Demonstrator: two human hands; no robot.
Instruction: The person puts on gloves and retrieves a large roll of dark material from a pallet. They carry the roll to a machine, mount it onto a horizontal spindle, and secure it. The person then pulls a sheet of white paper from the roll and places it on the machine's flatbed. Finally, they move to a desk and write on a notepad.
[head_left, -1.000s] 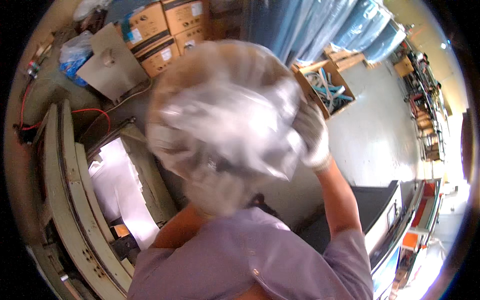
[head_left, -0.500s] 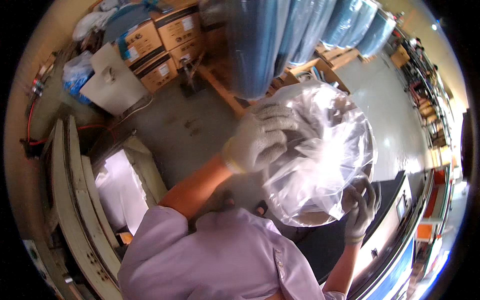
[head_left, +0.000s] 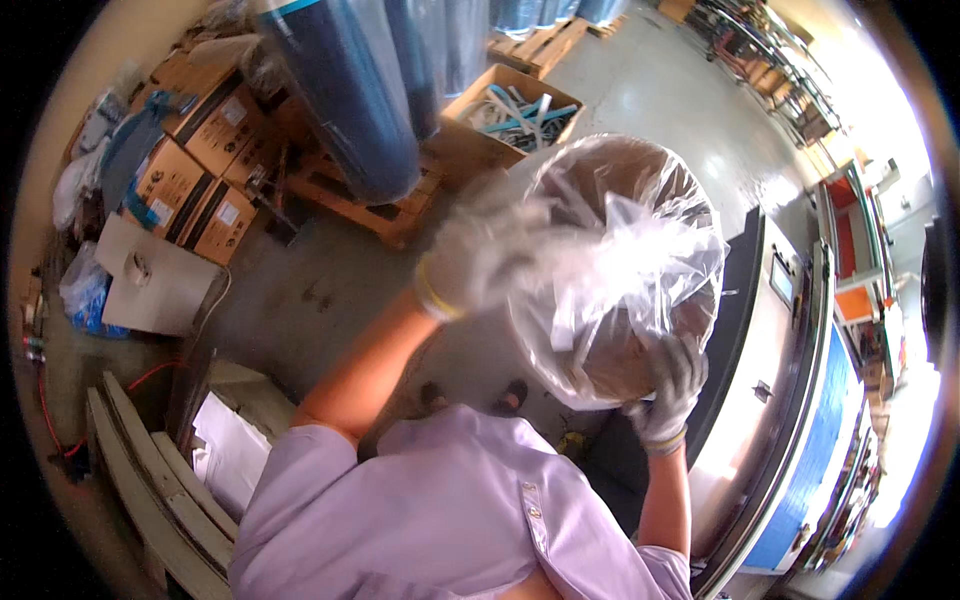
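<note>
Gripping from two sides, both gloved hands keep a clear plastic bag (head_left: 620, 270) raised in the air in front of the person's chest, above the concrete floor (head_left: 330, 290) and resting on nothing. The left hand (head_left: 480, 250), blurred, presses on the bag's upper left side, its fingers closed into the film as far as the blur allows a reading. The right hand (head_left: 668, 385) is clamped on the bag's lower edge from beneath, so the load is carried there while the left one steadies it. A brownish round thing shows through the film; its kind cannot be told. Just right of the bag stands a grey and blue machine (head_left: 790, 400). Farther off are an open cardboard box of strips (head_left: 510, 105), a dark roll (head_left: 350, 100) on a wooden pallet (head_left: 370, 205), and stacked cartons (head_left: 190, 160).
</note>
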